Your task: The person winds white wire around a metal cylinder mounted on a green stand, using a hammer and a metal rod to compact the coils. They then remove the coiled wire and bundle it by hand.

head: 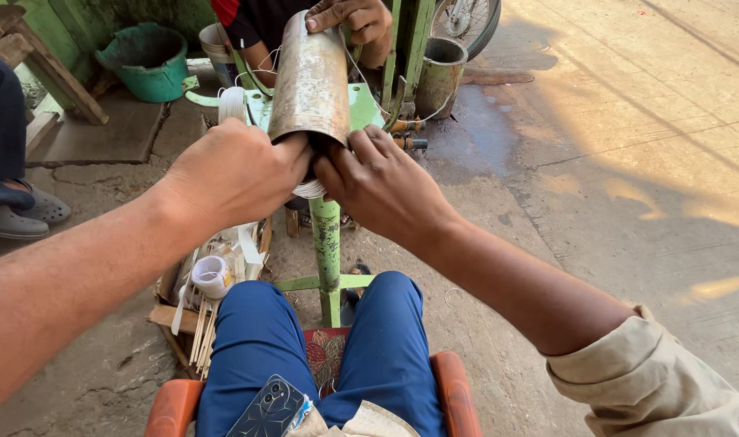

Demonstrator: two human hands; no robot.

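Left hand: the left hand (pixel 236 171) is pressing against the near, open end of a rusty metal cylinder (pixel 311 81), its fingers curling shut over the lower rim and a coil of white wire (pixel 310 189).
Right hand: the right hand (pixel 379 183) is meeting the left at the same rim, its fingers closing together on the cylinder's edge; the thumb is lying just beside the left hand's knuckles.
Cylinder: it is lying tilted on a green metal stand (pixel 327 251), its far end pointing away from the wearer and its near end sitting between the two hands.
Second person: another hand (pixel 349 18) is resting on the cylinder's far end, belonging to someone in dark clothing across the stand.
Wire: thin white strands are running from the far end toward the stand's upright frame; how they are fastened cannot be told.
Below the hands: the wearer's legs in blue trousers (pixel 386 348) are straddling the stand's post on an orange-armed chair, with a phone (pixel 271 409) lying on the left thigh.
Left floor: a wooden box (pixel 193 311) is holding a white tape roll (pixel 212 275) and pale strips.
Background: a green basin (pixel 147 58) is sitting on the ground, and a grey metal pot (pixel 440 74) is standing near a wheel.
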